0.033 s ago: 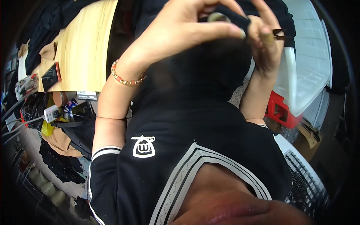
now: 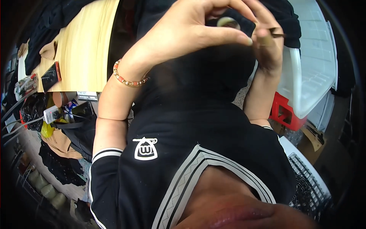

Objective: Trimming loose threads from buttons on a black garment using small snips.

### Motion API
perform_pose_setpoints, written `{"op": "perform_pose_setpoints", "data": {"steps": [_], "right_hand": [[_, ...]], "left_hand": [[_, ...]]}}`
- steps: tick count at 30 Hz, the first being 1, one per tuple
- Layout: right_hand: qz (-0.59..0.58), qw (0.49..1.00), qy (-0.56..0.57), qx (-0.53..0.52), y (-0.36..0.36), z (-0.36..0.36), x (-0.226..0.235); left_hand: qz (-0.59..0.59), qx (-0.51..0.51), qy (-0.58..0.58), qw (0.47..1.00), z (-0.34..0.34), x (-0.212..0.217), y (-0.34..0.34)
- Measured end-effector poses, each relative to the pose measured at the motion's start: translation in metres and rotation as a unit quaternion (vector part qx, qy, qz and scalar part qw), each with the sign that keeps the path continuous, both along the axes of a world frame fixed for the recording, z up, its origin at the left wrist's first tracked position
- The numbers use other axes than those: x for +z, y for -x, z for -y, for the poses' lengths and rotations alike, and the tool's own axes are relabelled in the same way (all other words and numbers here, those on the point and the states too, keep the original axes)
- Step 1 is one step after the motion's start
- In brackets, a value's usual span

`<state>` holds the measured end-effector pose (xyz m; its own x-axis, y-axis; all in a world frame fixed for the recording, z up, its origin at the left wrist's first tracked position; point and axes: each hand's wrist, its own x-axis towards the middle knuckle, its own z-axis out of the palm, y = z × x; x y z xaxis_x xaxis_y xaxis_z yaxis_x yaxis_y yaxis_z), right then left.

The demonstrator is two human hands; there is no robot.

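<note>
At the top of the head view my left hand curls its thumb and fingers around a piece of black fabric. A pale, round, ring-like thing shows between its thumb and fingers; I cannot tell what it is. My right hand is close beside it, fingers bent up at the fabric's edge. From the right fingers sticks a small dark pointed tool, blurred, its kind unclear. More black cloth lies beyond the right hand. A beaded bracelet circles my left wrist.
At left stands a light wooden table bearing dark cloth and a phone-like black object. A white plug block with cables hangs below. On the right are a translucent plastic bin, a red plastic stool or crate and a white basket.
Both hands have shifted slightly, the right fingers a little to the left. The dark pointed tool has moved left and turned a little in the right hand.
</note>
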<state>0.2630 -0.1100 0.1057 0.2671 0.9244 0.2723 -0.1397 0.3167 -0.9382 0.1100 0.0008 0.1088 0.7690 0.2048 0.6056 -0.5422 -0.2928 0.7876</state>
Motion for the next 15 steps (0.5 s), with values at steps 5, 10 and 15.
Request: {"op": "perform_pose_setpoints", "data": {"steps": [5,10,15], "right_hand": [[0.208,0.97,0.121,0.048,-0.053,0.015,-0.021],[0.169,0.979,-0.115,0.012,-0.086,0.045,-0.024],[-0.097,0.963,-0.232,-0.097,-0.119,0.069,-0.023]], "left_hand": [[-0.184,0.062,0.159,0.968,0.008,-0.021,0.019],[-0.331,0.211,-0.13,0.911,0.025,-0.071,0.043],[-0.206,0.437,-0.295,0.824,0.001,-0.11,0.082]]}}
